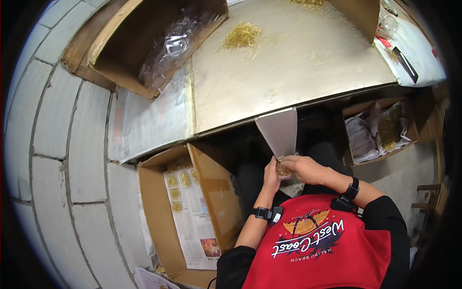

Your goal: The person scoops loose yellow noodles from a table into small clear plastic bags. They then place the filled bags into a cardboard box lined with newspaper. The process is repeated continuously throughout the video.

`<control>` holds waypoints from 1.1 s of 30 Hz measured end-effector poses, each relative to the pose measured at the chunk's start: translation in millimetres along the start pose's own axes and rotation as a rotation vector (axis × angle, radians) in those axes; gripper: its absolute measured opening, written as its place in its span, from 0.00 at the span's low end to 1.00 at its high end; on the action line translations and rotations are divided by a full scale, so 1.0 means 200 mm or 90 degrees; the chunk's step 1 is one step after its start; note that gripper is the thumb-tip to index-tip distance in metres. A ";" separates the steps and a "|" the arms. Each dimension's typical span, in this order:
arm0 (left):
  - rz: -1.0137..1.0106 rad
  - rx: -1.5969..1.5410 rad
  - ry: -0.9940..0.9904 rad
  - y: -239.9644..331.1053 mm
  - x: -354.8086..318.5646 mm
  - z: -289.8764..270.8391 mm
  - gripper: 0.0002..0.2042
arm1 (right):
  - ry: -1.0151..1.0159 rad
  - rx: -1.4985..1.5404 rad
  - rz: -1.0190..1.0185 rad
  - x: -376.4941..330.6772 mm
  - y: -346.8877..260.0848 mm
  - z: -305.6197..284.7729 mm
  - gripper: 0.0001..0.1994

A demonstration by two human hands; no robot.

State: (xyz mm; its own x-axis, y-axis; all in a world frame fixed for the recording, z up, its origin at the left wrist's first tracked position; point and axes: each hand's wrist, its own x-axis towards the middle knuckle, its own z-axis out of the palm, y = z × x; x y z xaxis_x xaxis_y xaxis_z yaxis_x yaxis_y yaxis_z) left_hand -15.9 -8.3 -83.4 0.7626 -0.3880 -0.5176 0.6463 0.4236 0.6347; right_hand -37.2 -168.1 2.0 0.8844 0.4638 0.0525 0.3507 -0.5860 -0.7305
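Note:
Close to my body, below the table edge, my left hand [272,177] is closed around the side of a small clear container of golden pieces [284,170]. From the other side my right hand [308,169] grips it, fingers curled over its top. My fingers hide much of the container, so its exact shape cannot be made out. A white chute [280,129] slopes down from the table edge and ends just above my hands. On the table [288,72] lies a heap of thin golden pieces [242,35], with a few strays scattered around it.
At my left, a newspaper-lined cardboard box [216,192] holds several small clear packs of golden pieces [176,192]. Another carton [110,72] on the table contains clear plastic packaging [178,43]. To the right stands a paper-lined box [380,132]; a black bar-shaped object [405,65] lies above it.

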 end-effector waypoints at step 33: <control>-0.039 0.090 -0.010 0.08 0.07 0.02 0.18 | 0.153 -0.115 -0.128 0.08 -0.13 -0.24 0.17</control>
State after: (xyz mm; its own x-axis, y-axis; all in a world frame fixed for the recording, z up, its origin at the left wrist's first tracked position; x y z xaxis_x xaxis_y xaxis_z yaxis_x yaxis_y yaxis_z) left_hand 5.2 -9.4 -77.6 0.7203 -0.4231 -0.5497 0.6809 0.2800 0.6768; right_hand -17.7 -177.6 53.7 0.8314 0.4252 0.3577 0.5554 -0.6167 -0.5578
